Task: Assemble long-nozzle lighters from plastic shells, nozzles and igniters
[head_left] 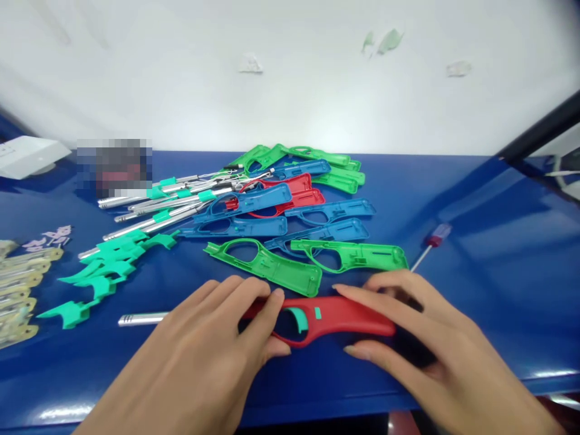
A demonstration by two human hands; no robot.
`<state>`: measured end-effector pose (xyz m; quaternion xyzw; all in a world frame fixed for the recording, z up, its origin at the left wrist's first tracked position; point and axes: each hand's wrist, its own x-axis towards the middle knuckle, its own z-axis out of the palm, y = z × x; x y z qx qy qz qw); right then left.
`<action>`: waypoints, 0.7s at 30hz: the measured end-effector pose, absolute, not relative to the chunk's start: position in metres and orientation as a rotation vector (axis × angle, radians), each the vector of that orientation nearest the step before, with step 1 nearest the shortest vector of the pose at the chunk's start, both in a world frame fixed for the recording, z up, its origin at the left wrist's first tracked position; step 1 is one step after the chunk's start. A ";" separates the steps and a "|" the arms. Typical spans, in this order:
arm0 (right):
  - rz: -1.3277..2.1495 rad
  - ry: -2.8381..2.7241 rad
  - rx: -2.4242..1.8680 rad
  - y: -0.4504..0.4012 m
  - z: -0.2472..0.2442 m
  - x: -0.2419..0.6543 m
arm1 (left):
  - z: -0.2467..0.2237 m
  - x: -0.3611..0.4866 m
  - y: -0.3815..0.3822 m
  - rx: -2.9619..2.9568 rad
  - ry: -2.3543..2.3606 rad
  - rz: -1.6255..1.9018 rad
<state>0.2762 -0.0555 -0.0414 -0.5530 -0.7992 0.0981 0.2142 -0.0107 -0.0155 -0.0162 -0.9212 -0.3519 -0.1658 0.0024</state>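
Note:
A red gas lighter point(344, 317) with a green trigger and a silver metal tube lies lengthwise in front of me, tube pointing left. My left hand point(217, 338) is closed on its front part, thumb and fingers pinching around the trigger ring and covering where the tube joins. Around the handle end, my right hand point(421, 332) is loosely spread, fingers along the far edge and thumb at the near side. A small gap shows between that thumb and the handle. Just beyond the lighter are two green shell halves point(290, 275), inner sides up.
Blue, red and green shell halves point(335, 211) are piled behind. To the left lie metal tubes with wires point(136, 208), green triggers point(102, 287) and yellowish translucent parts point(20, 302). A screwdriver point(437, 235) rests at right; a white box point(31, 156) stands far left. A white wall point(290, 109) closes the back.

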 end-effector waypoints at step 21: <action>0.270 -2.205 -1.389 -0.055 -0.033 0.276 | -0.032 -0.010 -0.016 -2.946 -0.980 -0.518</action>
